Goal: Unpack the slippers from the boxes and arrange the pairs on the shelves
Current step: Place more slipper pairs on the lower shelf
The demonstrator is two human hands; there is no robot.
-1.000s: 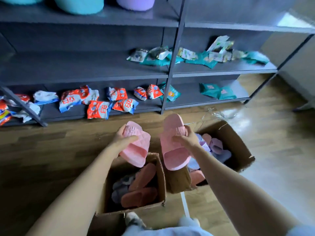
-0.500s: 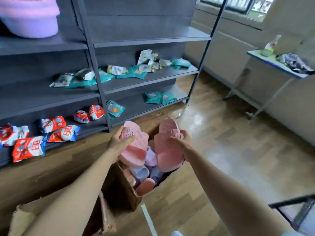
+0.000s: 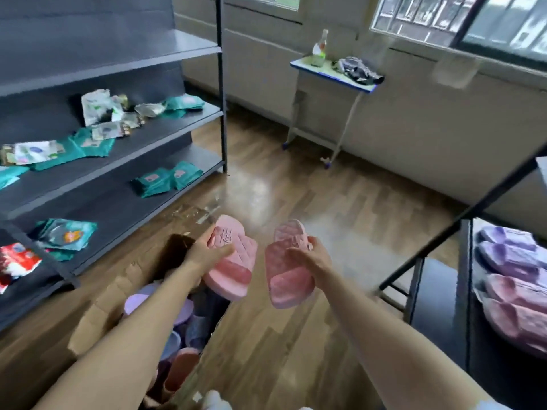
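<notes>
Fingers (image 3: 207, 235) of the left hand (image 3: 201, 257) are curled round the quilted strap of one pink slipper (image 3: 236, 269), with the thumb laid across the top of the strap. Those of the right hand (image 3: 312, 257) are wrapped in the same way round the strap of the second pink slipper (image 3: 285, 276). Both slippers are held in the air, side by side and a little apart, with toes pointed away from the person and heels tilted downward. The first is carried above the right edge of the open cardboard box (image 3: 100, 309) on the floor. The second is carried above the bare wooden floor (image 3: 296, 184) just to the right of that box. Inside the box, more slippers (image 3: 177, 329) in lilac, blue-grey and dusty pink are seen piled loosely. To the right a dark shelf (image 3: 438, 294) is seen, and beside it rows of purple and pink slippers (image 3: 509, 261) are laid out, seemingly under clear wrapping. To the left a grey shelving unit (image 3: 124, 161) is stood, its boards strewn with teal packets (image 3: 165, 180) and, at the lower left, red and white packets (image 3: 16, 257). By the far wall, under the windows, a small table (image 3: 328, 73) is set, with a bottle (image 3: 319, 45) and a crumpled dark cloth (image 3: 358, 71) upon it.
</notes>
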